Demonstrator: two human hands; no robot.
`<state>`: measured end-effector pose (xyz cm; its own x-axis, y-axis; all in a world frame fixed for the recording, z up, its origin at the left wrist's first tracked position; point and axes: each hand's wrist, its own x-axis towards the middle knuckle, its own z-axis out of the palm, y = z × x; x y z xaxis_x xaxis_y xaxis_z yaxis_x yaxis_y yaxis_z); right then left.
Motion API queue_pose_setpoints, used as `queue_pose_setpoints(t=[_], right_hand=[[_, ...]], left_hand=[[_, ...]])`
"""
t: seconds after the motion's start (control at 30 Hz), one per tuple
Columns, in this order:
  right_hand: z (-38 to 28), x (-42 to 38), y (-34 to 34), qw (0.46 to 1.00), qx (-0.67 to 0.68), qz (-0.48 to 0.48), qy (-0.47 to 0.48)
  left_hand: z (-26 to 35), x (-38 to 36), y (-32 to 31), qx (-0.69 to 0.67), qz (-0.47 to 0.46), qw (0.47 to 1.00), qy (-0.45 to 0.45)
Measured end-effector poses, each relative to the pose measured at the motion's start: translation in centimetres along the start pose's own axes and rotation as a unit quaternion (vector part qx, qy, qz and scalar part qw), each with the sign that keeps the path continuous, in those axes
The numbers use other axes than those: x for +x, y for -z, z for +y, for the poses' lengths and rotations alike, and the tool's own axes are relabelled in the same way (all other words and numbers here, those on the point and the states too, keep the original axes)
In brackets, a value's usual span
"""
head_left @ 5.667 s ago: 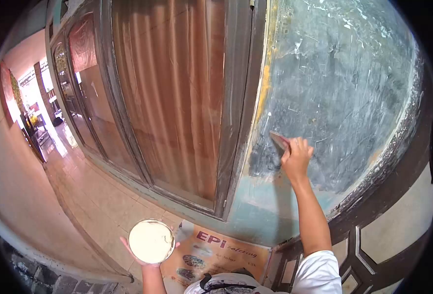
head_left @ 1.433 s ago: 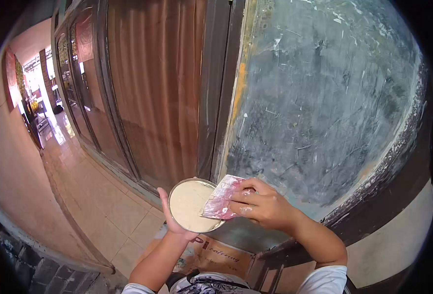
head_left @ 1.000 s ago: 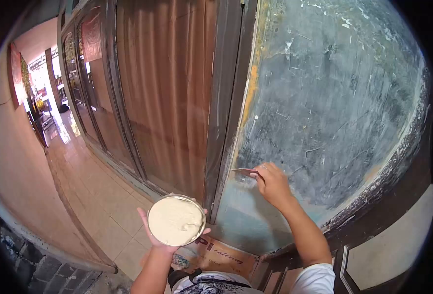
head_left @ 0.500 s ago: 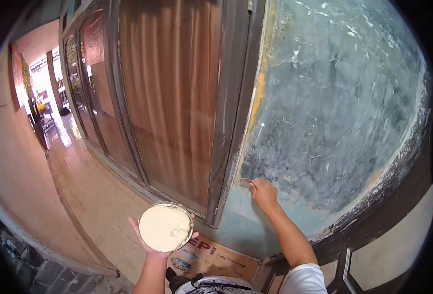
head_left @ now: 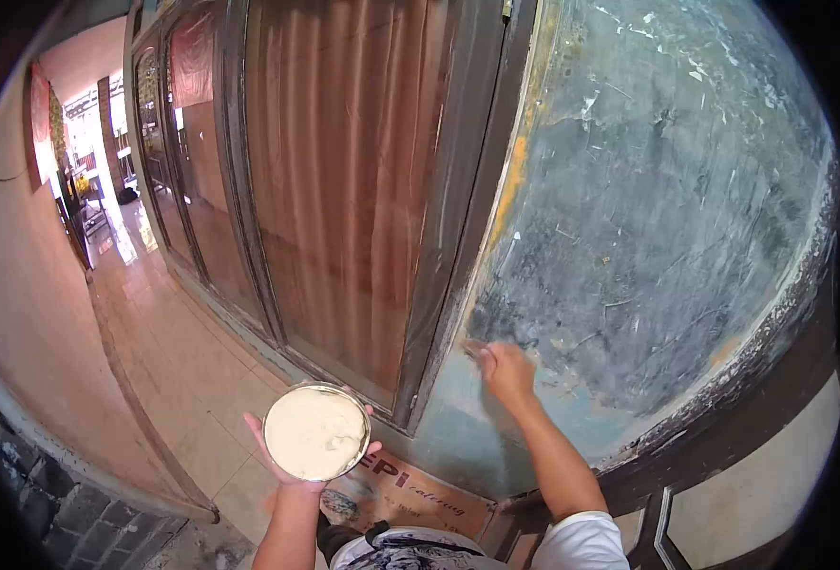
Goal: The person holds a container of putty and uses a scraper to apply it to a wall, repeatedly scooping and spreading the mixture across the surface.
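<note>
Left hand (head_left: 270, 461) holds up a round tin (head_left: 356, 464) from below, fingers spread around its sides, thumb out to the left. Paste (head_left: 306, 432) fills most of the tin, smooth on one side, dug into near the right edge; plenty looks unused. Right hand (head_left: 510, 375) pinches a scraper (head_left: 475, 349) between thumb and fingers; exact finger placement too small to tell. Scraper is at the wall (head_left: 648, 209), by the lower left corner of the dark grey area, just beside the window frame (head_left: 448, 228). Progress: looks early. No even cream coat shows; grey area is blotchy, with scratches and pale flecks, so most of it seems left to cover. Blue-green band (head_left: 458, 399) below is uncoated as far as visible, and the yellow-orange strip (head_left: 508, 195) along the frame shows bare. Can't tell how much paste is under the scraper.
</note>
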<state>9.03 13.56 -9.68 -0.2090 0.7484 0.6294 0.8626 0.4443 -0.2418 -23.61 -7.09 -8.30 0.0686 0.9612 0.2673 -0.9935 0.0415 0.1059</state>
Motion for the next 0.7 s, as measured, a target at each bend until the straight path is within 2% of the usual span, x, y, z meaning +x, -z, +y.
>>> queue_pose_setpoints(t=[0.03,0.1,0.17,0.23,0.27,0.3,0.37,0.4,0.43,0.5,0.53,0.57,0.63,0.67,0.7], right_hand=[[0.3,-1.0,-1.4,1.000,-0.001,0.002,0.000],[0.7,-2.1,-4.0,0.992,-0.067,-0.107,0.007],[2.1,-1.1,-4.6,0.991,-0.091,-0.100,0.014],[-0.8,2.2,0.6,0.992,-0.101,-0.061,-0.035],[-1.1,3.0,1.9,0.998,-0.053,0.025,-0.005],[-1.2,3.0,2.6,0.998,-0.053,0.021,-0.005],[-1.3,3.0,3.2,0.995,0.000,0.094,0.024],[-0.8,1.9,1.7,0.999,0.007,0.034,-0.002],[0.0,0.4,-0.4,0.999,0.008,0.036,-0.002],[1.8,-2.2,-4.6,0.993,-0.049,-0.104,0.005],[1.8,-2.4,-5.1,0.988,-0.087,-0.126,0.016],[2.4,-2.0,-5.3,0.988,-0.087,-0.125,0.016],[1.7,0.8,-3.1,0.993,-0.097,-0.047,0.039],[-0.3,2.7,0.4,0.997,-0.075,-0.022,0.006],[-1.1,3.8,2.4,0.997,-0.076,-0.024,0.006]], left_hand=[[-0.1,0.0,0.1,0.022,-0.002,1.000,-0.004],[-0.3,-0.2,-0.1,0.043,-0.005,0.999,-0.009],[-0.5,-0.1,-0.9,-0.017,0.007,1.000,-0.006],[-0.1,0.2,-0.6,0.014,-0.011,1.000,-0.013],[-0.2,0.1,-0.3,0.041,-0.027,0.999,-0.016],[-0.4,-0.1,-0.3,0.040,-0.023,0.999,-0.018],[-0.6,0.0,-0.6,0.009,-0.008,1.000,-0.013],[-0.9,-0.1,-0.7,-0.022,0.004,1.000,-0.014],[-1.0,-0.1,-0.7,-0.020,0.002,1.000,-0.014],[-1.2,-0.2,-0.6,-0.018,-0.025,0.999,-0.009],[-1.2,-0.3,-0.9,-0.027,-0.017,0.999,-0.011],[-1.1,-0.2,-0.9,-0.026,-0.018,0.999,-0.011],[-0.7,-0.1,-0.6,0.152,-0.013,0.988,-0.028],[-0.8,-0.2,-0.4,0.000,-0.019,0.999,-0.026],[-1.0,-0.3,-0.3,-0.002,-0.017,1.000,-0.025]])
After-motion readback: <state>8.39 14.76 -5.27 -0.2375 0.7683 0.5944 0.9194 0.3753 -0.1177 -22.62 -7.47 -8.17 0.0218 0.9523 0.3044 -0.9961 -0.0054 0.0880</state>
